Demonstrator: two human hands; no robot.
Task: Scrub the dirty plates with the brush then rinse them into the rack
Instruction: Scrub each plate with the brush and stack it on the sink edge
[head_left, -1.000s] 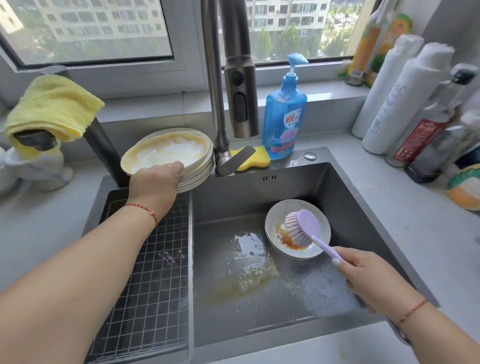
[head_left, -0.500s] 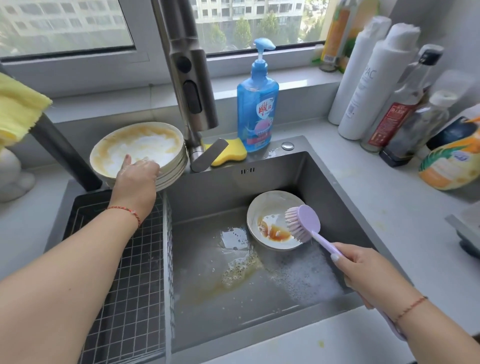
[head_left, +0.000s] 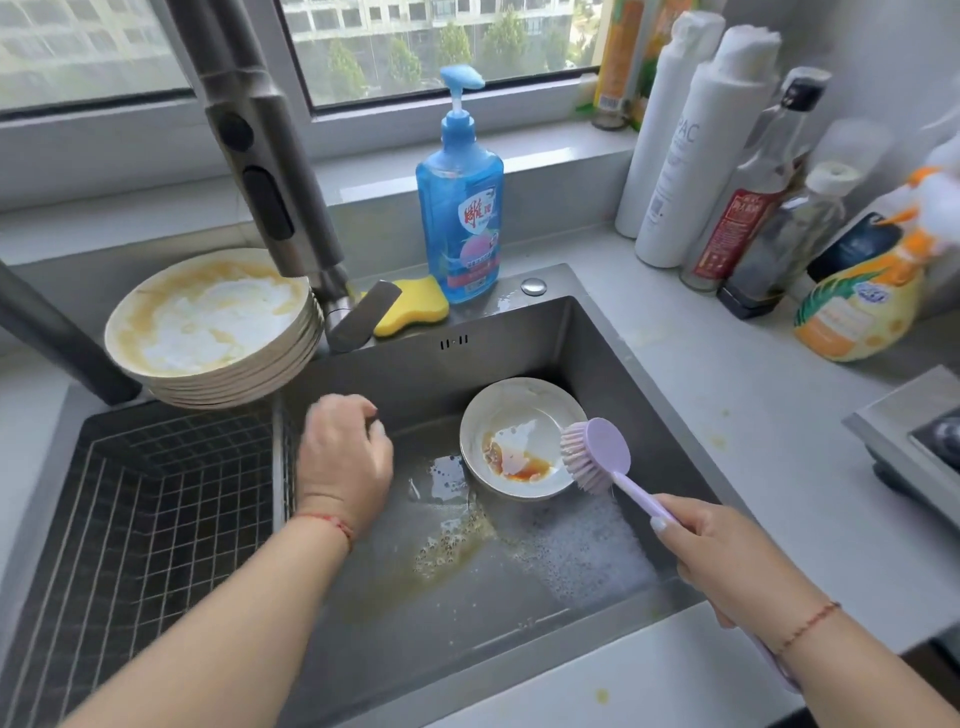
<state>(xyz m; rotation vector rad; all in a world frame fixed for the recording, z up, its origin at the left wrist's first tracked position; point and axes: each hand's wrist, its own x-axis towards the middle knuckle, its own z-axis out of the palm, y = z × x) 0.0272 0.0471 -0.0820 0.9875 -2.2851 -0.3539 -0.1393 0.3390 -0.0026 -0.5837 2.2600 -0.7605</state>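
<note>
Dirty plates: a small round white glazed plate (head_left: 519, 436), smeared with orange-brown sauce, is seen leaning on the rear floor of the dark grey stainless-steel sink (head_left: 613, 332); a stack of shallow cream ceramic plates (head_left: 208, 327), filmed with yellowish foam, is perched at the sink's rear left corner, above the black wire-grid rack (head_left: 156, 519) that fills the sink's left portion. The lilac plastic dish brush (head_left: 597, 457), round-headed with pale stiff bristles, is held by its slim handle in the right hand (head_left: 727, 556), whose fingers are wrapped about it; the bristles are placed at the small plate's right rim. The left hand (head_left: 343, 457) is shown over the sink's left side, fingers loosely curled and grasping nothing.

Hazards, as judged: the stack overhangs its corner and could be toppled by a knock; the glazed plate, slick with soap, could skid under brush pressure if not steadied, and chipping against the steel is conceivable. Suds and brownish water are pooled on the sink floor. A blue translucent soap pump bottle (head_left: 460, 208) and a yellow sponge (head_left: 415, 306) stand behind the sink.
</note>
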